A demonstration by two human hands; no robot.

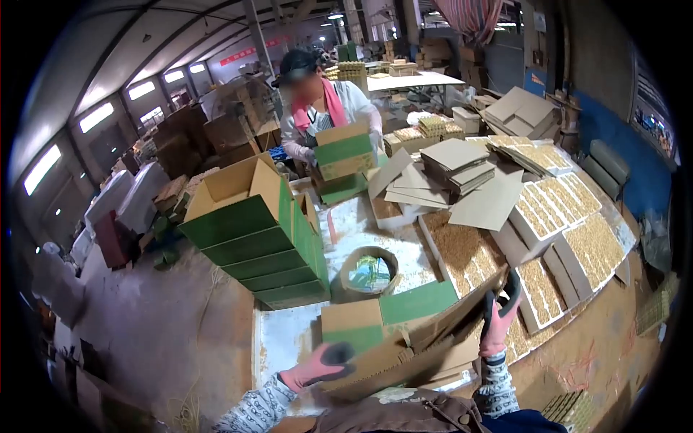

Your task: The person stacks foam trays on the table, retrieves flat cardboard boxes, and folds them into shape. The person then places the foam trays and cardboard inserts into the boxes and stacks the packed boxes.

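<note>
A brown flattened cardboard box (390, 361) slants across the front of the table, its layers slightly apart at the right. My right hand (499, 317), in a pink and black glove, is closed on its upper right edge. At its left end, my left hand (316, 366), gloved alike, has its fingers curled against the cardboard; part of the grip is hidden. Just behind it lies a green and brown carton (415, 302). A round tub (369, 271) with shiny green and blue contents stands beyond that.
Nested green cartons (256, 252) rise at the left. White trays (538, 289) full of small tan pieces cover the right side, with loose cardboard sheets (451, 169) on top. Across the table, a person (328, 108) in a pink scarf holds a green carton (345, 153).
</note>
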